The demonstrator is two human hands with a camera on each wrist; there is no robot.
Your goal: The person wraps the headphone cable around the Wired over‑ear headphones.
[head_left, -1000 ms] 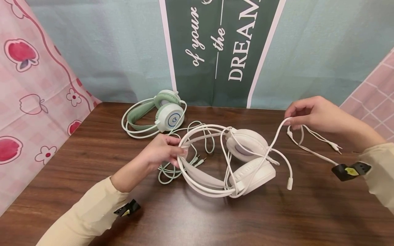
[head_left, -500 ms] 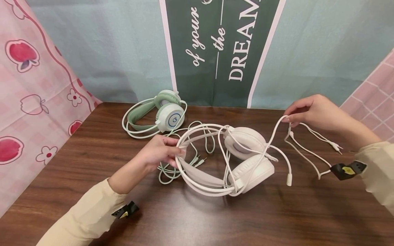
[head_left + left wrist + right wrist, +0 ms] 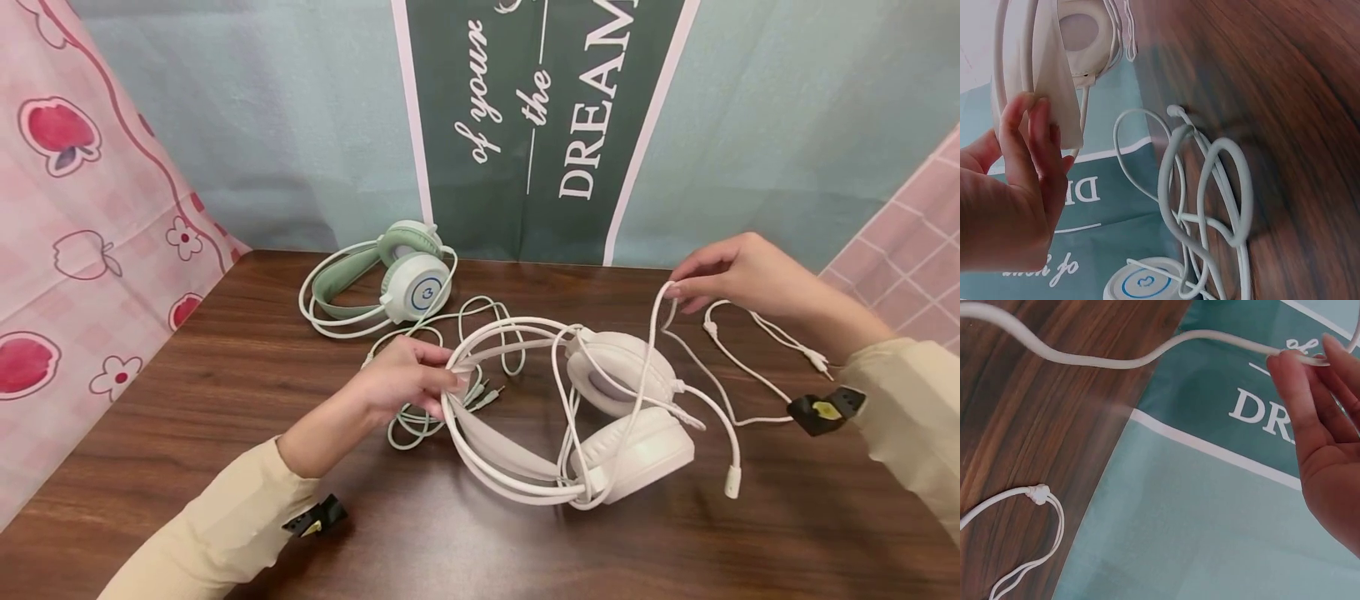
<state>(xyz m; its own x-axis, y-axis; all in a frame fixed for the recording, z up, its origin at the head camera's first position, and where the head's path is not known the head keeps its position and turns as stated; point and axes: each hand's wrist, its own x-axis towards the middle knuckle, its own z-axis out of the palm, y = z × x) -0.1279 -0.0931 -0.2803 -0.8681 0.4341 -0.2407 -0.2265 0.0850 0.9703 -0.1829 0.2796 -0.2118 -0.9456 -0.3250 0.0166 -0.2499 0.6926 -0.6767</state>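
Observation:
A white headset (image 3: 637, 458) with a boom microphone is held over the middle of the table by my left hand (image 3: 408, 379), whose thumb and fingers grip its headband (image 3: 1041, 69). Its white cable (image 3: 651, 333) loops around the band and ear cups. Up to the right, my right hand (image 3: 738, 271) pinches that cable between thumb and fingertips, as the right wrist view (image 3: 1329, 419) shows too. From the pinch, the cable's free length runs down to the right, with a splitter (image 3: 1039, 494) and plugs (image 3: 816, 360) at its end.
A mint-green headset (image 3: 416, 283) lies at the back left of the wooden table (image 3: 187, 417). Its coiled green cable (image 3: 1172, 187) and plugs (image 3: 489, 395) lie behind my left hand. A teal cloth with lettering (image 3: 712, 125) hangs behind; pink cloth (image 3: 75, 208) hangs at left.
My right hand has moved left, and more free cable now trails from it. The white headset has shifted slightly right and lower in my left hand's grip. The green headset stays put.

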